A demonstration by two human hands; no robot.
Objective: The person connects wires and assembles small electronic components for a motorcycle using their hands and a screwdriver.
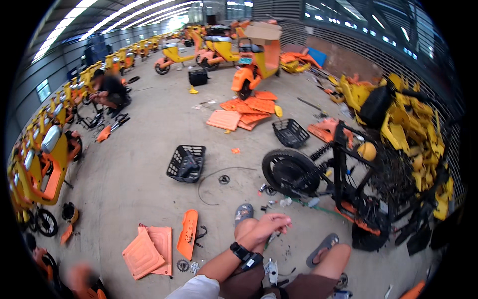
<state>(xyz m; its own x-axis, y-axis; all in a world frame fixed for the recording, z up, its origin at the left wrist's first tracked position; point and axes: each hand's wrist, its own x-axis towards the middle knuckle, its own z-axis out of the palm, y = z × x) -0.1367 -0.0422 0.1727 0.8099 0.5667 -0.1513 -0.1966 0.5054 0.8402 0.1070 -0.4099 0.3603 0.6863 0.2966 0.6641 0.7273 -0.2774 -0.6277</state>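
Note:
My left hand (271,225) reaches across my knee from the lower left, its fingers loosely bent and apart. I see nothing held in it. A black strapped device (245,255) is on that wrist. My right hand does not show. Right of my left hand stands a stripped black scooter frame (343,172) with a thick wheel (291,172). Small loose parts lie between hand and wheel. A silvery metal part (272,272) lies on the floor between my legs. Left of my arm are an orange curved cover (187,234), orange flat panels (144,254) and a toothed sprocket (183,265).
Ahead stands a black basket (172,172) with a dark tool inside, beside a curved cable (200,184). Another basket (290,133) sits farther back. Yellow body parts (416,129) pile up at right. Scooters (50,159) line the left, where a person (110,92) crouches.

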